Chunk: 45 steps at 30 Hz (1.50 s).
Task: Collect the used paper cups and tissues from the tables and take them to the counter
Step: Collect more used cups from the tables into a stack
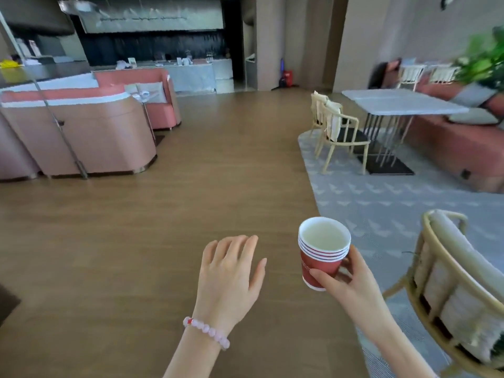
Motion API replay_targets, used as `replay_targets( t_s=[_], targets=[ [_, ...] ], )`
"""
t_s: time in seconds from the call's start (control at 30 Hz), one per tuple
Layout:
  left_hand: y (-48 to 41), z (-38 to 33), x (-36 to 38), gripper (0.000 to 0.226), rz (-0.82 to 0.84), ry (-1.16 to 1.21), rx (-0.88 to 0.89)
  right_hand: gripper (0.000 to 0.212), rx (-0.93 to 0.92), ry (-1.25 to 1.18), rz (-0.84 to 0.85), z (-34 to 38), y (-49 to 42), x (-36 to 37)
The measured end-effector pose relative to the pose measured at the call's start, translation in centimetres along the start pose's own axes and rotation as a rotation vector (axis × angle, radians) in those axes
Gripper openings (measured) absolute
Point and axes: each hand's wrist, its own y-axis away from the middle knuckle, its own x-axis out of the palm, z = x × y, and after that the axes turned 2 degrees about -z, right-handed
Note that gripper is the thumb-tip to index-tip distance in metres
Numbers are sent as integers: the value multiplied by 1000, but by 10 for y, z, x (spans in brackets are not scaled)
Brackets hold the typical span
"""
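A stack of red paper cups (323, 257) is held upright in the right hand (351, 279), which is curled round it. The left hand (229, 271) is spread loose, and nothing is held in it. Some cups seem gathered already. The counter (191, 72) is seen far off, so the carrying is judged not done. No tissues are seen. Whether drink is left in the top cup (324, 236) cannot be told.
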Motion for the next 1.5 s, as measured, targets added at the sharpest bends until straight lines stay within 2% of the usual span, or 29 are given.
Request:
replay_targets(
  t_s=[0.23, 0.57, 0.83, 1.13, 1.5],
  targets=[
    [-116, 18, 76, 40, 41, 136, 201, 49, 43, 24, -213, -9, -90, -2],
    [-273, -12, 219, 43, 89, 240, 350, 55, 75, 13, -431, -60, -252, -61],
    [-424, -71, 336, 44, 109, 315, 435, 54, 119, 23, -536, -96, -404, -136],
    [-557, -142, 453, 43, 165, 417, 577, 56, 154, 43, -707, -124, -526, -222],
    [-736, -242, 602, 48, 296, 559, 799, 49, 216, 96, -1009, -158, -686, -318]
  ],
)
